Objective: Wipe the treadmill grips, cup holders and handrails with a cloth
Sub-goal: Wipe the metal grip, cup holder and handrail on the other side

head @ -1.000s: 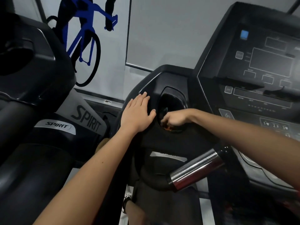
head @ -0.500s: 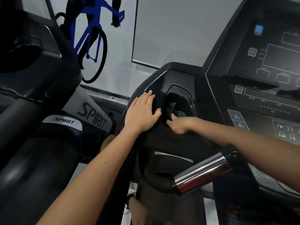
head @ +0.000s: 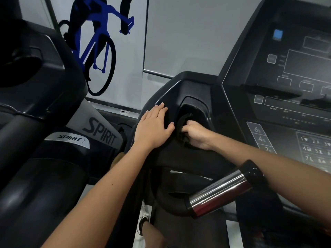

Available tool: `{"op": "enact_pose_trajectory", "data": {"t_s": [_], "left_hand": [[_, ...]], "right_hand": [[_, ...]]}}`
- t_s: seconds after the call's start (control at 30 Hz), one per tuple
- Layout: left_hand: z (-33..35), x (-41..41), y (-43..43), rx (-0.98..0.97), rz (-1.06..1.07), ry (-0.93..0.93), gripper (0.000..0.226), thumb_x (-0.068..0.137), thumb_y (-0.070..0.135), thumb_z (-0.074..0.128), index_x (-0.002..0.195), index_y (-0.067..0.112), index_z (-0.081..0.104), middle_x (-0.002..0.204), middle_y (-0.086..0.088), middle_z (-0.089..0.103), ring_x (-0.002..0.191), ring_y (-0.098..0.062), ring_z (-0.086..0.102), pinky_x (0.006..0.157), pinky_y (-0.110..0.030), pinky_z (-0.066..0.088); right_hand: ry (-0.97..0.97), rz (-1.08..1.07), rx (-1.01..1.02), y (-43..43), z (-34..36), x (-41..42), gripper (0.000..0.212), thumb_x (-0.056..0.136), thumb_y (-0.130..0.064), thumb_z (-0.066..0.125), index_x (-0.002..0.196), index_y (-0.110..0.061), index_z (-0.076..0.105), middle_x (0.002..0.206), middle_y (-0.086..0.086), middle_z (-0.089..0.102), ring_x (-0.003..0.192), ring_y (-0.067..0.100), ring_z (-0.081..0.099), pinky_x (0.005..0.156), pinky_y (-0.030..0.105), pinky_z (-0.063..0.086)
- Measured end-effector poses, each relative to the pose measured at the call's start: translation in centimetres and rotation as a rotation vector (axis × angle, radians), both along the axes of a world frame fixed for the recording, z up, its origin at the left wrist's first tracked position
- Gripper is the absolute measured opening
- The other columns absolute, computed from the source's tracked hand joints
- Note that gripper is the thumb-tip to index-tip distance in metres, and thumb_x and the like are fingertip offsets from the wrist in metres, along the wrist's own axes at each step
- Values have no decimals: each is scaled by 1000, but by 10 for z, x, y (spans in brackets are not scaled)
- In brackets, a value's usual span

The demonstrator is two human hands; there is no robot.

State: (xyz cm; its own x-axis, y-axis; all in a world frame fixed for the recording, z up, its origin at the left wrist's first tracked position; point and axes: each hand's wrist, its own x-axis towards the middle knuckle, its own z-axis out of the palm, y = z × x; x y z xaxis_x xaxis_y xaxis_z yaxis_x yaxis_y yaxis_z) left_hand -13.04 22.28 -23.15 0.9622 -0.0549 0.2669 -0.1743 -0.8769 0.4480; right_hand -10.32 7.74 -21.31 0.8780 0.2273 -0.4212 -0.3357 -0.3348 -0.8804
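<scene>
Right hand (head: 196, 135) bunches the dark cloth (head: 184, 127) in a curled fist down in the left cup holder (head: 194, 108), soft and light so best gripped wadded, while the left hand (head: 152, 130) lies flat, fingers straight, on the console edge (head: 161, 93).

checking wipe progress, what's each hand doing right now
Left hand: open, fingers flat on the console beside the cup holder.
Right hand: fingers curled round the dark cloth inside the cup holder.

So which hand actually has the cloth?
The right hand, gripping the dark cloth inside the cup holder; the left hand lies flat, empty, beside it.
</scene>
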Motion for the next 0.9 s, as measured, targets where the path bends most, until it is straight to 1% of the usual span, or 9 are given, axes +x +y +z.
{"op": "enact_pose_trajectory", "data": {"t_s": [0.07, 0.23, 0.37, 0.5, 0.6, 0.67, 0.73, 0.8, 0.9], "left_hand": [[0, 0, 0, -3, 1, -2, 58, 94, 41, 39, 146, 19, 24, 157, 5, 16, 144, -9, 10, 116, -28, 4], [1, 0, -1, -5, -3, 1, 58, 94, 40, 39, 146, 19, 25, 156, 5, 16, 144, -9, 10, 116, -28, 4], [2, 1, 1, 1, -10, 16, 57, 95, 39, 39, 146, 20, 23, 157, 5, 15, 144, -10, 10, 116, -28, 4], [2, 0, 1, -3, -13, 20, 58, 95, 40, 39, 146, 19, 24, 157, 5, 15, 144, -9, 9, 116, -28, 4], [2, -1, 1, -5, -9, 24, 58, 95, 42, 38, 146, 20, 23, 157, 6, 14, 144, -8, 9, 116, -28, 4], [3, -2, 1, -4, -12, 30, 58, 95, 42, 37, 147, 20, 22, 157, 6, 14, 144, -8, 8, 116, -27, 3], [4, -3, 2, 1, -17, 37, 58, 96, 42, 36, 147, 20, 22, 157, 7, 13, 144, -7, 7, 116, -27, 2], [4, -3, 2, 2, -17, 39, 58, 96, 43, 37, 147, 21, 22, 157, 7, 14, 144, -8, 8, 116, -26, 2], [3, -3, 2, -10, -16, 37, 58, 95, 42, 38, 147, 20, 23, 157, 7, 15, 144, -8, 9, 116, -27, 3]], "right_hand": [[-117, -91, 77, 6, -3, -1, 27, 90, 3, 45, 117, 5, 48, 109, 22, 59, 105, 34, 57, 93, 43, 47], [-226, -44, -6, 3, -4, -3, 18, 91, -7, 52, 108, -12, 47, 109, 8, 59, 107, 22, 56, 96, 36, 46], [-244, 149, -131, -9, 2, -9, 32, 85, -13, 57, 116, -11, 47, 108, 5, 62, 103, 18, 60, 88, 31, 50], [-301, 605, -582, -26, 27, -16, 26, 85, -24, 50, 103, -9, 61, 104, 11, 67, 98, 23, 62, 89, 35, 49], [-248, 969, -1013, -28, 48, -9, 31, 93, -22, 38, 105, -6, 62, 107, 11, 63, 101, 25, 57, 87, 28, 41], [-255, 1121, -1320, -24, 44, -3, 39, 97, -24, 28, 121, -9, 56, 126, 8, 56, 119, 25, 49, 98, 29, 33], [-332, 1190, -1649, -22, 31, 7, 48, 99, -33, 19, 138, -17, 40, 148, 2, 35, 141, 20, 23, 116, 36, 10], [-381, 1180, -1732, -23, 22, 14, 52, 98, -40, 18, 142, -18, 33, 152, 1, 27, 144, 17, 9, 117, 37, -3], [-358, 1147, -1598, -20, 22, 13, 47, 97, -37, 25, 133, -12, 43, 142, 9, 43, 137, 22, 30, 116, 37, 7]]}}
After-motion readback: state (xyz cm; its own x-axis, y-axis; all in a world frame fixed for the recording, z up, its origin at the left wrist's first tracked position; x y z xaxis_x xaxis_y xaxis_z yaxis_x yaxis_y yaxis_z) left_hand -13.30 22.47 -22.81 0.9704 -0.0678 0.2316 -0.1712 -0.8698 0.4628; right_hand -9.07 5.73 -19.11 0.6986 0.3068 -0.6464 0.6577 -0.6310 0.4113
